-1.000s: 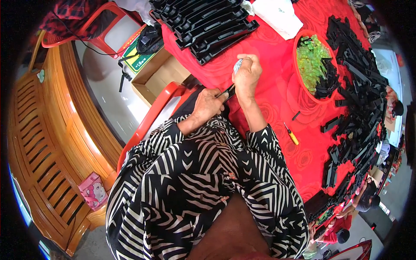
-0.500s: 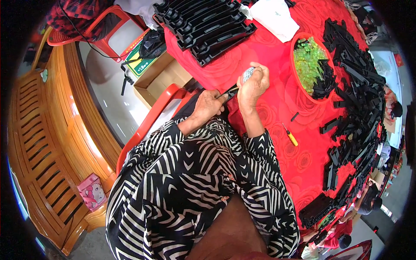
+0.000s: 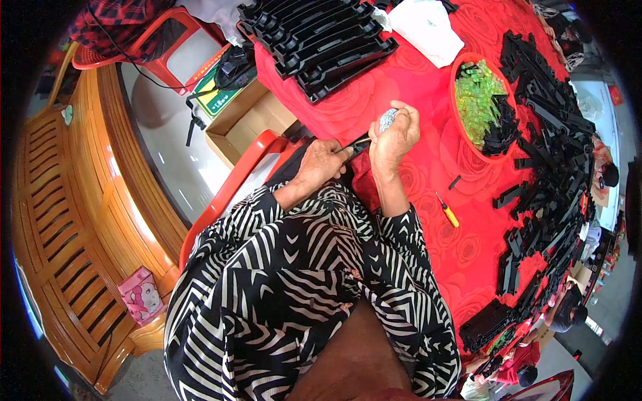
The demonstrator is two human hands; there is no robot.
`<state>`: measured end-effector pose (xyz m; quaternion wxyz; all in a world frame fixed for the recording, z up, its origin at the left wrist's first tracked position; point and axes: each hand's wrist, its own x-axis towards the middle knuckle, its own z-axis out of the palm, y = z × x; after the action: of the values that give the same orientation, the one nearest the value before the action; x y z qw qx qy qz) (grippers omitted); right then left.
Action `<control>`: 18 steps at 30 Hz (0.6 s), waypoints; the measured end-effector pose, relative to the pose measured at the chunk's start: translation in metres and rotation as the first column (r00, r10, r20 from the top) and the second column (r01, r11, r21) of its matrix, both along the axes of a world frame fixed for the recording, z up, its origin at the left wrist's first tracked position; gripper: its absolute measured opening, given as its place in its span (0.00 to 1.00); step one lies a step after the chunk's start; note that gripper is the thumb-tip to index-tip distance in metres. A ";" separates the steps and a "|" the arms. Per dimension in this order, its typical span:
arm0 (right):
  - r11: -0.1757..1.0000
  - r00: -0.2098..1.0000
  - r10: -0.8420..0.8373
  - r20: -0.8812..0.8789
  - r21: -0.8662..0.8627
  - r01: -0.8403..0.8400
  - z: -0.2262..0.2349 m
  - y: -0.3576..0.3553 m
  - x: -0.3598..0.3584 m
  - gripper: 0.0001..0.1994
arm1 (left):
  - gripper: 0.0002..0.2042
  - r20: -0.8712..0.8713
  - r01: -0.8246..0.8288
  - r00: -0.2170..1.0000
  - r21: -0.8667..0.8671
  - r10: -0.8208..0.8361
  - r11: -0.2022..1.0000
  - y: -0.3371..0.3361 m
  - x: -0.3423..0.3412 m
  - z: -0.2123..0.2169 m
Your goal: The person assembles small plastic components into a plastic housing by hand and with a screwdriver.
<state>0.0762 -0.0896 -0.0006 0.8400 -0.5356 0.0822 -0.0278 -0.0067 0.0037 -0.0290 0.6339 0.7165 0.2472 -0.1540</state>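
Note:
My left hand (image 3: 321, 162) is closed on a slim black plastic part (image 3: 359, 148), held low over my lap by the table edge. Just to its right, my right hand (image 3: 396, 144) wraps around a tool with a rounded, silver-wrapped handle (image 3: 387, 120). Its thin shaft points left toward the black part; whether the tip touches is too small to tell. A yellow-handled screwdriver (image 3: 451, 218) lies on the red tablecloth (image 3: 428, 180), right of my right forearm. Near it rests a small black piece (image 3: 455, 182).
A red basket (image 3: 453, 110) holds clear green pieces (image 3: 476, 100) and black ones. Black plastic parts (image 3: 545, 194) cover the table's right side. Long black trays (image 3: 317, 47) and a white cloth (image 3: 426, 30) lie at the back. Left are a cardboard box (image 3: 234, 127) and wooden bench (image 3: 67, 247).
My right hand has shifted slightly right, drawing the tool's handle a little away from my left hand. The left hand stays almost where it was, with the black part.

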 end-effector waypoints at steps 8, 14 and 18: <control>0.997 0.999 0.049 -0.017 -0.057 -0.050 0.000 -0.002 0.004 0.09 | 0.15 -0.037 0.007 0.999 -0.041 -0.008 0.999 0.002 0.001 0.002; 0.998 0.999 0.031 0.026 -0.062 -0.029 0.007 -0.001 0.002 0.09 | 0.16 -0.068 -0.004 0.998 -0.041 0.002 0.999 0.001 0.002 0.002; 0.999 1.000 0.017 -0.007 -0.044 -0.017 0.004 0.001 0.002 0.08 | 0.16 -0.095 0.011 0.995 -0.016 -0.013 1.000 0.001 0.003 0.002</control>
<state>0.0778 -0.0886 0.0033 0.8279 -0.5548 0.0799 -0.0204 -0.0036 0.0047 -0.0270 0.6258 0.7050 0.2717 -0.1936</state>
